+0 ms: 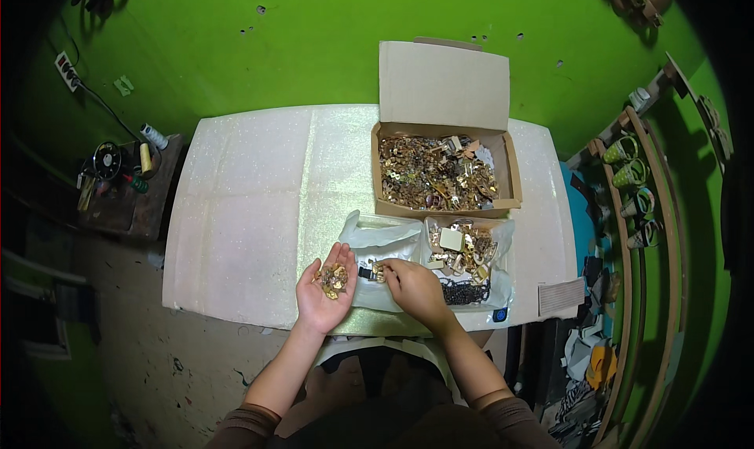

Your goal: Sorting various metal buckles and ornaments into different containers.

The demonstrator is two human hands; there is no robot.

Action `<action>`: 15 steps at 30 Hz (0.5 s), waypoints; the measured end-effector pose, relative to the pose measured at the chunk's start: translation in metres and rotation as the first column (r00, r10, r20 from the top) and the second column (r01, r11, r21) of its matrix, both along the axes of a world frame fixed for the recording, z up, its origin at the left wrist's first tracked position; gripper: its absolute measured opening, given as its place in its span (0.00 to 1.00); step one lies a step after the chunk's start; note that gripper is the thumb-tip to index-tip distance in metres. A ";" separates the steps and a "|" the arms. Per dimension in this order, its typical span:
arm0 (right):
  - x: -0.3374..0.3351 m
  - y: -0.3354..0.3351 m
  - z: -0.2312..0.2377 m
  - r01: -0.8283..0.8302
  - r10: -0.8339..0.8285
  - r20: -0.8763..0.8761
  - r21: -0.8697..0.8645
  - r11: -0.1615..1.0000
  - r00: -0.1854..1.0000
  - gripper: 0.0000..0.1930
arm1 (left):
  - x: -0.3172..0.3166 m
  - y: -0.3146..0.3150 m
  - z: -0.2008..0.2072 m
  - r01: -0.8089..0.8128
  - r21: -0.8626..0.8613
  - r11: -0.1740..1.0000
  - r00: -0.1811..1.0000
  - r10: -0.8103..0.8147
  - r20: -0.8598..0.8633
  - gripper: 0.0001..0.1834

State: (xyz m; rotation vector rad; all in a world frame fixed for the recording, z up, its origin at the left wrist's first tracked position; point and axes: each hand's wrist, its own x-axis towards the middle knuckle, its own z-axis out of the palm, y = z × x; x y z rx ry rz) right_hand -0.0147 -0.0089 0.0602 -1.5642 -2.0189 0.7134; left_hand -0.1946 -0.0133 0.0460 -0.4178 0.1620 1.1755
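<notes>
My left hand [319, 311] is palm up, its fingers slightly cupped around a heap of small gold-coloured metal pieces [334, 279]. Close beside it, my right hand [419, 293] reaches over a plastic-lined tray [380, 235] with thumb and fingertips pinched together. Small gold-coloured pieces and a black piece [366, 273] lie at those fingertips; what the pinch holds is too small to make out. To the right, a second plastic-lined tray [503, 272] contains gold-coloured metal fittings [476, 250], a cream block [451, 239] and black chain-like strands [465, 293].
Behind the trays stands an open cardboard box [514, 170] full of small metal hardware, its lid [444, 85] raised. A ridged grey piece [561, 297] lies at the right edge of the white-covered table [243, 206]. Wooden racks [616, 206] with sandals are on the right, a small side table [129, 209] left.
</notes>
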 end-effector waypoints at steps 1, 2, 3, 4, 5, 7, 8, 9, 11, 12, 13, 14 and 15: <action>0.003 0.001 -0.002 0.008 -0.008 0.000 0.002 1.000 1.000 0.09 | 0.000 0.001 0.000 0.008 0.002 1.000 1.000 -0.008 0.000 0.20; 0.008 0.003 -0.002 0.044 -0.044 -0.019 -0.009 0.999 0.999 0.10 | -0.001 0.002 -0.001 0.011 -0.005 1.000 1.000 -0.011 -0.002 0.20; 0.012 0.005 -0.001 0.079 -0.079 -0.037 -0.020 0.997 0.996 0.10 | -0.002 0.002 -0.001 0.014 -0.012 1.000 1.000 -0.014 -0.003 0.21; 0.018 0.006 0.004 0.145 -0.151 -0.068 -0.087 0.986 0.986 0.11 | -0.003 0.005 0.000 0.014 -0.012 1.000 1.000 -0.014 -0.005 0.21; 0.023 0.008 0.004 0.146 -0.152 -0.069 -0.088 0.985 0.986 0.11 | -0.003 0.007 0.001 0.021 -0.013 1.000 1.000 -0.021 -0.007 0.21; 0.031 0.009 0.002 0.217 -0.220 -0.105 -0.040 0.975 0.970 0.11 | -0.003 0.006 0.002 0.027 -0.014 1.000 1.000 -0.027 -0.010 0.21; 0.032 0.009 0.003 0.222 -0.230 -0.125 -0.069 0.973 0.965 0.11 | -0.002 0.006 0.003 0.043 -0.016 0.999 0.999 -0.043 -0.028 0.21; 0.031 0.008 0.005 0.222 -0.229 -0.126 -0.064 0.973 0.965 0.11 | -0.001 0.007 0.003 0.058 -0.018 0.998 0.997 -0.058 -0.045 0.21; 0.026 0.006 0.011 0.172 -0.198 -0.255 -0.121 0.978 0.946 0.11 | 0.003 0.006 0.001 0.060 -0.007 0.998 0.997 -0.060 -0.054 0.22; 0.021 0.004 0.018 0.154 -0.176 -0.229 -0.109 0.982 0.957 0.11 | 0.005 0.006 0.001 0.072 -0.006 0.997 0.997 -0.073 -0.037 0.23; 0.017 0.003 0.020 0.149 -0.170 -0.232 -0.105 0.983 0.958 0.11 | 0.007 0.006 0.000 0.085 -0.006 0.996 0.996 -0.085 -0.022 0.24; 0.013 0.001 0.023 0.097 -0.119 -0.267 -0.096 0.991 0.956 0.10 | 0.009 0.006 0.001 0.102 -0.001 0.995 0.995 -0.102 -0.024 0.27; 0.010 -0.001 0.024 0.044 -0.068 -0.300 -0.085 0.995 0.951 0.10 | 0.012 0.006 0.001 0.100 0.004 0.995 0.995 -0.100 -0.025 0.27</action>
